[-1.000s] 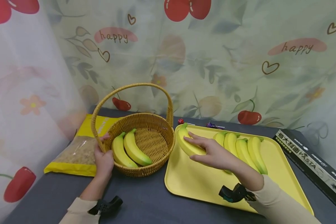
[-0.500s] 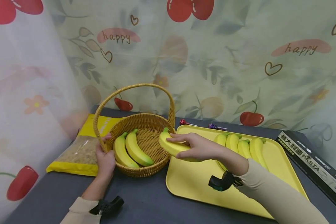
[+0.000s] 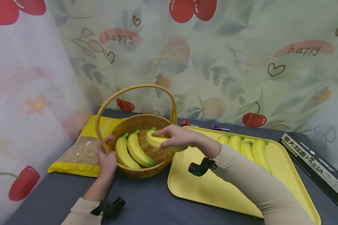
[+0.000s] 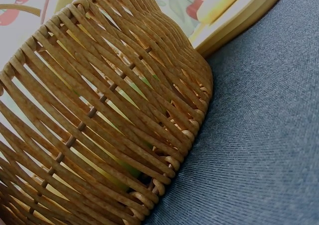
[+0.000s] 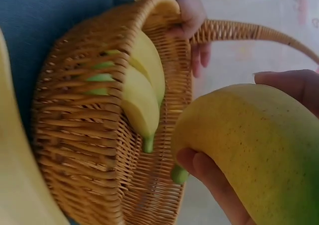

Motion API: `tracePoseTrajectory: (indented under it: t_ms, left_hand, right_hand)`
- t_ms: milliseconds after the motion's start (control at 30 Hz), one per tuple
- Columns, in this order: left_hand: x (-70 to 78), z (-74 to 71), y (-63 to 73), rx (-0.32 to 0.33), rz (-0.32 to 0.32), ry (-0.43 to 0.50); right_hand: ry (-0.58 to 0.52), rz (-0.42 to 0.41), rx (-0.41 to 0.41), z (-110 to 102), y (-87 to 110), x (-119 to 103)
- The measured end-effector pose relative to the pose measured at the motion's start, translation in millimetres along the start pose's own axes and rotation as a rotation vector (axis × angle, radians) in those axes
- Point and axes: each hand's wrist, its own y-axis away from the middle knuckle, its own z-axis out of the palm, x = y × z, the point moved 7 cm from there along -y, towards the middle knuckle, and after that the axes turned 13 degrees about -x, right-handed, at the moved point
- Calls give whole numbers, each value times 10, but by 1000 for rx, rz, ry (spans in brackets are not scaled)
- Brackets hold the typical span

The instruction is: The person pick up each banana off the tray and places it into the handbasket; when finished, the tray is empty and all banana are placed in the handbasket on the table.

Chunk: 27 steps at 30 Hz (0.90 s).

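Observation:
In the head view my right hand (image 3: 183,137) grips a yellow banana (image 3: 169,146) over the right part of a wicker basket (image 3: 146,172). The right wrist view shows this banana (image 5: 249,130) between thumb and fingers, its stem towards the basket wall. Two more bananas (image 3: 139,153) lie side by side inside the basket at the left. My left hand (image 3: 107,161) holds the basket's left rim at the foot of the arched handle (image 3: 135,87). Only the basket's woven side (image 4: 104,105) fills most of the left wrist view.
A yellow tray (image 3: 202,190) stands right of the basket, with several bananas (image 3: 248,148) at its far side. A yellow bag (image 3: 76,153) lies left of the basket. Two lollipops (image 3: 217,127) sit behind the tray, and a pasta box (image 3: 315,168) lies at its right.
My right hand has carried the banana leftwards from above the tray to over the basket. The left hand keeps its place on the rim.

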Motion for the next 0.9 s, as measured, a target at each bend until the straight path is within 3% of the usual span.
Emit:
tracePoseTrajectory:
  t_ms: [167,400,600,900]
  left_hand:
    - [22,7,7,11,15,8]
    - [17,0,7,13,15,2]
    - [-21,13,2,-4,-18,-12]
    - [-18,4,-8,-6,-17,-12]
  right_hand:
    - [-25,41,-38,-73,-179,-11]
    - [23,75,-89,-121,-407,-38]
    - [23,129,-86,-151,-579,13]
    - [88,163,-99,-157,-792,63]
